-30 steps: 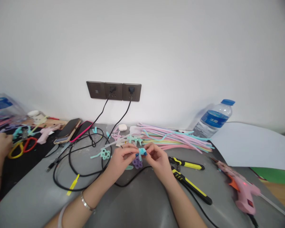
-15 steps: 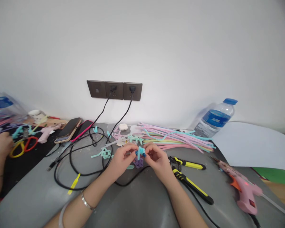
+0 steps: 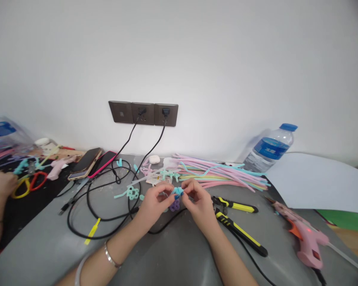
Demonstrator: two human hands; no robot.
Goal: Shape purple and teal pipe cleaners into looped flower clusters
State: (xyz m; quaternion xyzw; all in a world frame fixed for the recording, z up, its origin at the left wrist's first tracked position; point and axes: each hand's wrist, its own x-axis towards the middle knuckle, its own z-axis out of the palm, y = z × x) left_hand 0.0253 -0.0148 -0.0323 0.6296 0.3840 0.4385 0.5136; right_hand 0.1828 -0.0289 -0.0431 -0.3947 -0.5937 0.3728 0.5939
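Observation:
Between the fingertips of both hands is a small bent light-blue pipe cleaner [image 3: 178, 191]; its exact shape is partly hidden by the fingers. My left hand [image 3: 155, 202] pinches it from the left, and my right hand [image 3: 198, 200] pinches it from the right. Just below the fingertips, a purple pipe-cleaner flower [image 3: 174, 205] lies on the grey table. To the left of my left hand rests a mint-green pipe-cleaner flower [image 3: 133, 193] with a stem. Beyond my hands, a bundle of pastel pipe cleaners [image 3: 217, 172] lies near the wall.
Black-and-yellow pliers [image 3: 241, 228] lie right of my right hand. A pink glue gun [image 3: 308, 242], white paper [image 3: 319, 182] and a water bottle [image 3: 270, 149] stand farther right. Black cables [image 3: 89, 206] loop at left, by phones [image 3: 88, 163]. Another person's hand [image 3: 1, 182] is near scissors [image 3: 25, 186].
The light-blue piece has turned between my fingers, and the end that hung down no longer shows. My left fingertips have shifted slightly right. The other person's hand has moved a little.

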